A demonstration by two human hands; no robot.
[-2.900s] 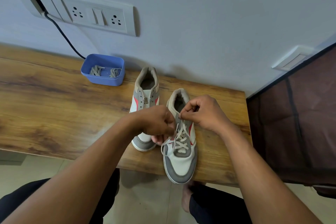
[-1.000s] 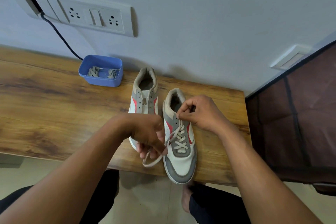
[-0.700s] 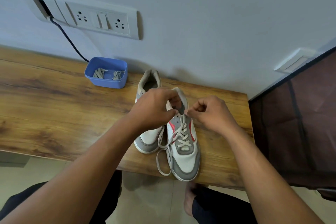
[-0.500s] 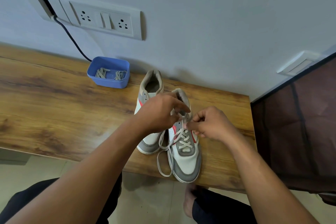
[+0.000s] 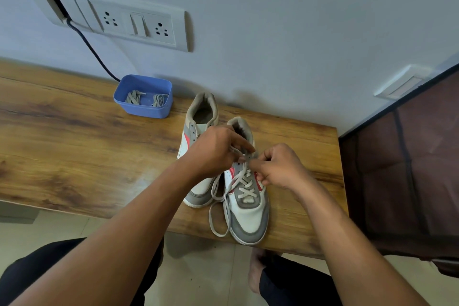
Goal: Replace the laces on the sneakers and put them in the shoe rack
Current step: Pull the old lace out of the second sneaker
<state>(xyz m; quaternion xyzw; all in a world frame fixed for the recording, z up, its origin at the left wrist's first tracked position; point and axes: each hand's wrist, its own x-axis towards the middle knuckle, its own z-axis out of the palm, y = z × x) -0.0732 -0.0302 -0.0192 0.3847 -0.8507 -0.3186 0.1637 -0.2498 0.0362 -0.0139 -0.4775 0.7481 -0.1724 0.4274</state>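
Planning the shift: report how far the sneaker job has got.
Done: the lace crisscrosses the lower eyelets of the near sneaker. In hand: left hand and right hand pinch it at the top eyelets. Left: the far sneaker looks laceless, laces lie in the blue tub, neither sneaker is in the shoe rack.

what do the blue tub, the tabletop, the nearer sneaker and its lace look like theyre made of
Tub: looks like moulded plastic, matte blue, with smooth rounded corners.
Tabletop: wood or a wood-print laminate, cannot tell which; grain pattern, slight sheen.
Sneaker: probably synthetic leather, smooth white and grey panels, with a rubbery-looking sole.
Lace: flat woven fabric, off-white.
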